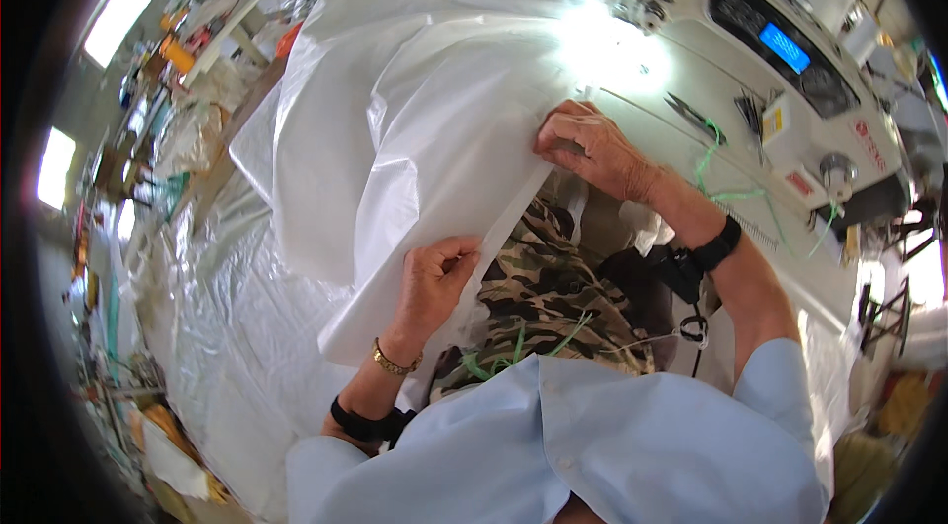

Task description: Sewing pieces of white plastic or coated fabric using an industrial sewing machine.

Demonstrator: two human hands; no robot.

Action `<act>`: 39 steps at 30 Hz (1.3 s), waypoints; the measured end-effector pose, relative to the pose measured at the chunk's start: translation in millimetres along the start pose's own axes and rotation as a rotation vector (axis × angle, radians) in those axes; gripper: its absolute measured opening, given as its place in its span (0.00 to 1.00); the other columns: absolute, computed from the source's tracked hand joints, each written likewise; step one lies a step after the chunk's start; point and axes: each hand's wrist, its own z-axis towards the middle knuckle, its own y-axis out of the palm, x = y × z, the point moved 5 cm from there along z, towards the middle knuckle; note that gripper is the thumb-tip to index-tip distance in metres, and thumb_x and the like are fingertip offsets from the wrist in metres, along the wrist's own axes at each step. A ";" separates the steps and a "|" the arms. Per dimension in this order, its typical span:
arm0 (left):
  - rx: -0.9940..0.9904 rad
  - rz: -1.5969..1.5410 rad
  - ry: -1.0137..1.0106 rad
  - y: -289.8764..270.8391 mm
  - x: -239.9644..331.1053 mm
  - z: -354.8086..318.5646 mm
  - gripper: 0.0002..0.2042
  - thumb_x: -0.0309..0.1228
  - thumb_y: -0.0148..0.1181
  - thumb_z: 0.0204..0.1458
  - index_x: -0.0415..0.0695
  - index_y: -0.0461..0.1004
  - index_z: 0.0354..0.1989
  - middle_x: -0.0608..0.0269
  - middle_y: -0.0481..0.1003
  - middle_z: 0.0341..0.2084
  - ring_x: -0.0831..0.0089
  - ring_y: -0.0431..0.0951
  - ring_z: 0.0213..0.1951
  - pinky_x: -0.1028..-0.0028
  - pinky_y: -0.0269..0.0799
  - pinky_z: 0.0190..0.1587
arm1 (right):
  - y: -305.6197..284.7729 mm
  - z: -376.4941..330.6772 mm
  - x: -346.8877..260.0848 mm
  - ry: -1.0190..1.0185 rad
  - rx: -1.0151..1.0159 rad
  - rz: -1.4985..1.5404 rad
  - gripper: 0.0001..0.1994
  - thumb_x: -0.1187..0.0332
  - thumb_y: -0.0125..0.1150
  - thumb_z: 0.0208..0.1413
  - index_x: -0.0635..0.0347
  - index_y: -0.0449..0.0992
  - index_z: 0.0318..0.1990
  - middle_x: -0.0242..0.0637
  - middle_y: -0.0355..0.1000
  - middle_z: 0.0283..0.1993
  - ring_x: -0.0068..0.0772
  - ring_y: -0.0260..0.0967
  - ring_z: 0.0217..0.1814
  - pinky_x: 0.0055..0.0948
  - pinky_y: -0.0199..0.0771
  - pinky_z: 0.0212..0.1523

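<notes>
A large sheet of white plastic-like fabric point(425, 99) spreads over the sewing machine table and hangs down over my lap. My left hand point(434, 282) pinches its near edge, thumb against fingers. Farther up the same edge, my right hand point(597, 149) grips the fabric close below the needle area. The sewing machine point(770, 40) stands at the far right, its blue display lit. A bright lamp glare washes out the spot around the presser foot, so the needle and any stitches cannot be made out.
Small thread snips point(696, 119) lie on the machine bed, right of my right hand. Green cord point(736, 195) trails near the machine's handwheel end. Clear plastic sheeting point(237, 317) covers the area at left. A cluttered shelf point(247, 15) stands at the back left.
</notes>
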 end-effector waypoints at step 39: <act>-0.053 0.040 0.422 -16.5 29.0 21.9 0.15 0.19 0.58 0.52 0.39 0.74 0.49 0.54 0.72 0.28 0.60 0.70 0.22 0.70 0.66 0.28 | -18.7 23.6 44.6 0.038 -0.095 -0.244 0.17 0.56 0.70 0.44 0.56 0.70 0.30 0.31 0.70 0.30 0.38 0.68 0.36 0.36 0.66 0.43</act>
